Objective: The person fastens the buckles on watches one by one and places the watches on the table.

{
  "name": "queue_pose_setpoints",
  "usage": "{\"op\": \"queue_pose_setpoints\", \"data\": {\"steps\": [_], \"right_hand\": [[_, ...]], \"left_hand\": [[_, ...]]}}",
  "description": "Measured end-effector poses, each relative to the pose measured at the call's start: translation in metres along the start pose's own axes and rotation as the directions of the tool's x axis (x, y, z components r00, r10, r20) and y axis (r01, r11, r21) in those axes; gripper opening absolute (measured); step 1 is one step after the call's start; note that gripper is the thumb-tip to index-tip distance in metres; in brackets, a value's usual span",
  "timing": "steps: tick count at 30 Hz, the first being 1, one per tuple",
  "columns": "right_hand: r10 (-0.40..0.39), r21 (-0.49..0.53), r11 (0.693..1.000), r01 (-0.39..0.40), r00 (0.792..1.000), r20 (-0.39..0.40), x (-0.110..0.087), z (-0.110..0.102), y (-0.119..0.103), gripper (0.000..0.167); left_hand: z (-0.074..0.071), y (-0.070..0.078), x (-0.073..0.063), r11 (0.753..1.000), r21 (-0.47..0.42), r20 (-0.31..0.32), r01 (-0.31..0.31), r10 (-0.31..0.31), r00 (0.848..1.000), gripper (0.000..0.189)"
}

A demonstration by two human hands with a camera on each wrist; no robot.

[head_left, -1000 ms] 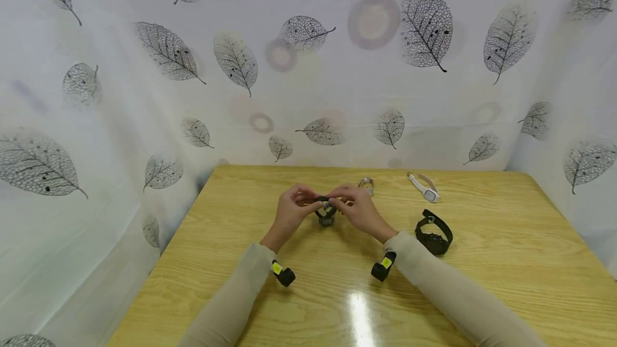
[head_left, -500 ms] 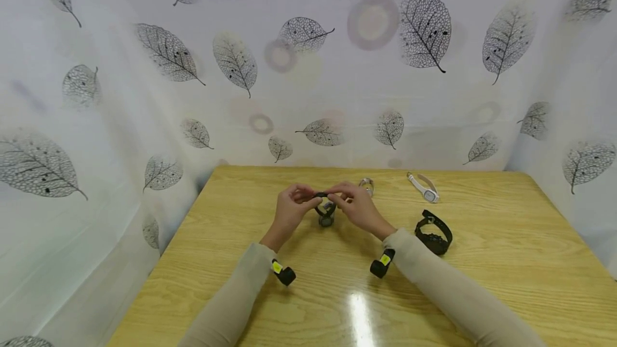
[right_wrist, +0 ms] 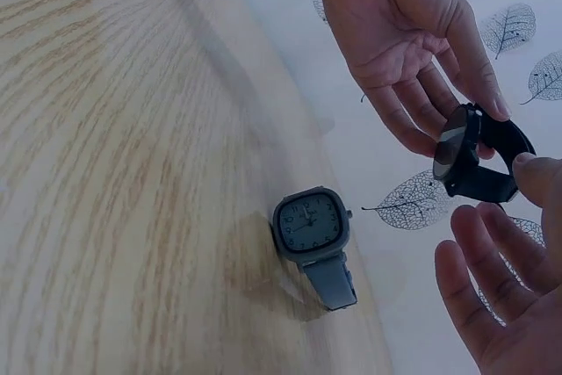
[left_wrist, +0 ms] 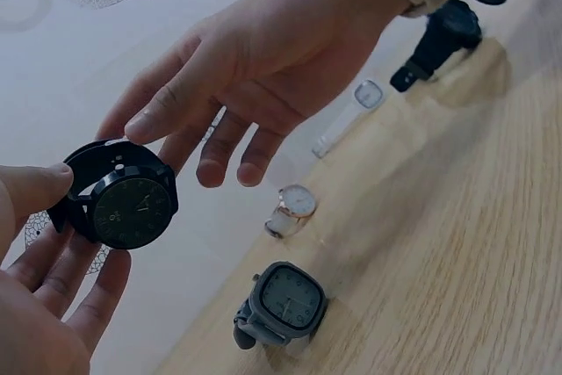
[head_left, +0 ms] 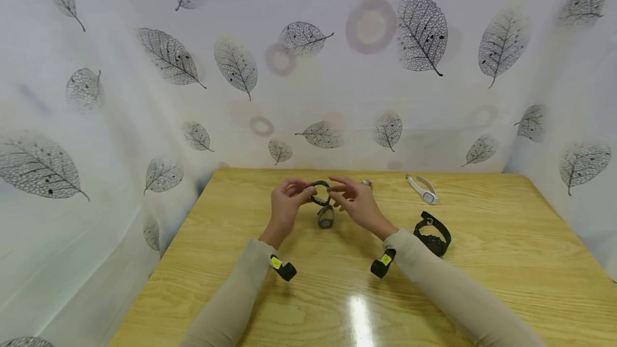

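Treat the black watch [left_wrist: 132, 213], pinched between thumb and fingers of left hand [head_left: 284, 205] and right hand [head_left: 360, 205] above the surface [head_left: 332, 293] toward its far edge, as probably light and fragile-faced, gripping its likely bendy strap [right_wrist: 507, 140].

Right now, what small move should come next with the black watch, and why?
Probably lower the black watch onto the tabletop beside the gray watch: the left hand pinches it in the air, its strap forms a loop, and the gray watch already rests there.
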State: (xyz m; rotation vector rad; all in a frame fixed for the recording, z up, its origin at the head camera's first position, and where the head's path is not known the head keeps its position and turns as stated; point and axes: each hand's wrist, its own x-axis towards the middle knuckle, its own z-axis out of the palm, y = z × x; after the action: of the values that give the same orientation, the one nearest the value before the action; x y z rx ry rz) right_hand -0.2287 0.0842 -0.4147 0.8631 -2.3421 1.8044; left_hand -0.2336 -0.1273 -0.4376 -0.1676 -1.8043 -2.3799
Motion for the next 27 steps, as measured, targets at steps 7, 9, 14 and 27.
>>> {"op": "queue_pose_setpoints", "data": {"steps": [7,9,14,27], "right_hand": [[0.005,0.023,1.000,-0.004,0.999,-0.040,0.004,0.009,0.034,0.041],[-0.001,0.038,0.999,0.003,0.998,-0.060,0.005,0.010,0.041,0.040],[-0.005,0.107,0.994,0.015,0.996,-0.092,0.005,0.011,0.045,0.037],[0.031,0.207,0.978,-0.010,0.995,-0.099,0.004,0.013,0.044,0.029]], "left_hand": [[0.000,-0.001,-0.003,0.998,-0.056,-0.006,-0.002,0.001,1.000,0.018],[0.000,-0.003,-0.003,0.999,-0.054,-0.006,-0.004,0.003,1.000,0.017],[-0.002,-0.006,-0.003,0.998,-0.054,0.004,0.018,-0.018,1.000,0.018],[-0.004,-0.014,0.000,1.000,0.021,0.015,0.020,-0.020,1.000,0.031]]}}
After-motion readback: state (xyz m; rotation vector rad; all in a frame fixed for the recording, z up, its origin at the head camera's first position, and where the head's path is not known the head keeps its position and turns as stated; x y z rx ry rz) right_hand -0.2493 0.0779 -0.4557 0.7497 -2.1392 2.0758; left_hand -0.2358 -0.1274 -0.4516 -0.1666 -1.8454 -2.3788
